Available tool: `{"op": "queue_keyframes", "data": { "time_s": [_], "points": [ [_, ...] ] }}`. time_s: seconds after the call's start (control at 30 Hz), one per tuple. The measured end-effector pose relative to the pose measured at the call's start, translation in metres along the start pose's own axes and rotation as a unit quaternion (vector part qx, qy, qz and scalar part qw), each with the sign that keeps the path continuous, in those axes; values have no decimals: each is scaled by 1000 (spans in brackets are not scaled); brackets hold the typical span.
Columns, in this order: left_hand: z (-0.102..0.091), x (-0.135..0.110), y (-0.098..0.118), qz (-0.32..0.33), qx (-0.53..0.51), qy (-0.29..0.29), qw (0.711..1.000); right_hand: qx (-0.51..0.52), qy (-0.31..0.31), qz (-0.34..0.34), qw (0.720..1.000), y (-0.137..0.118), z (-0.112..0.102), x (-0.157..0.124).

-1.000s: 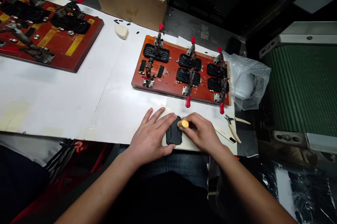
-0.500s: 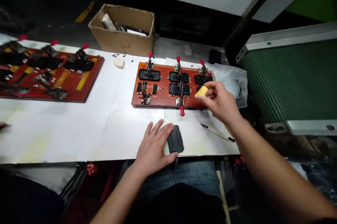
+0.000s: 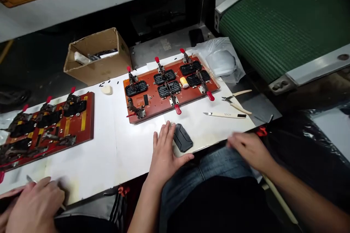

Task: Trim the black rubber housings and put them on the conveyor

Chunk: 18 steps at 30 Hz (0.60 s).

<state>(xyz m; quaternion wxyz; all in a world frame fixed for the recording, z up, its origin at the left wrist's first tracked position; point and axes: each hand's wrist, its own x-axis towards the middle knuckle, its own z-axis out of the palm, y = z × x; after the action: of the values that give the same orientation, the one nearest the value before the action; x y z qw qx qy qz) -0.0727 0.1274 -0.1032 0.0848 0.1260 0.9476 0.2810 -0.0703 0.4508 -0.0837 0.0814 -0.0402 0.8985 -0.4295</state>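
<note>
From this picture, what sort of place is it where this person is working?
Probably a factory assembly or finishing workshop: toggle clamps and black plastic parts sit on a red-brown fixture board, a green conveyor belt shows at the right, and a craft knife lies on the worktable.

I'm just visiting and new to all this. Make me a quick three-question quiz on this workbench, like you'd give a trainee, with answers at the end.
1. True or false: the craft knife lies on the white tabletop.
2. What lies between the thumb and fingers of the person's left hand?
3. Fill the gap: the yellow-and-white piece rests among clamped black parts on a red-brown ____.

Key:
1. True
2. The flat black case
3. board
</note>
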Motion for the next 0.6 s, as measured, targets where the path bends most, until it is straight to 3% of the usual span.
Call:
{"op": "queue_keyframes", "data": {
  "time_s": [0.03,0.1,0.17,0.23,0.37,0.47,0.53,0.6],
  "points": [
    [2,3,3,-5,8,-1,1000,-4,6,62,998,26,-1,-35],
    [8,10,11,-4,25,8,1000,-12,89,181,979,72,-3,-93],
    [11,18,22,13,19,21,1000,-2,168,227,959,103,-1,-122],
    [10,24,33,31,-22,25,999,8,205,225,952,125,1,-117],
    [1,22,58,56,-115,-21,992,0,192,212,958,168,-3,-42],
    [6,1,74,79,-158,-87,980,-5,162,188,969,178,-16,-4],
    [17,-19,78,66,-182,-132,972,-12,147,171,974,170,-26,-11],
    [30,-44,72,25,-204,-162,965,-23,128,157,979,156,-39,-42]
  ]
}}
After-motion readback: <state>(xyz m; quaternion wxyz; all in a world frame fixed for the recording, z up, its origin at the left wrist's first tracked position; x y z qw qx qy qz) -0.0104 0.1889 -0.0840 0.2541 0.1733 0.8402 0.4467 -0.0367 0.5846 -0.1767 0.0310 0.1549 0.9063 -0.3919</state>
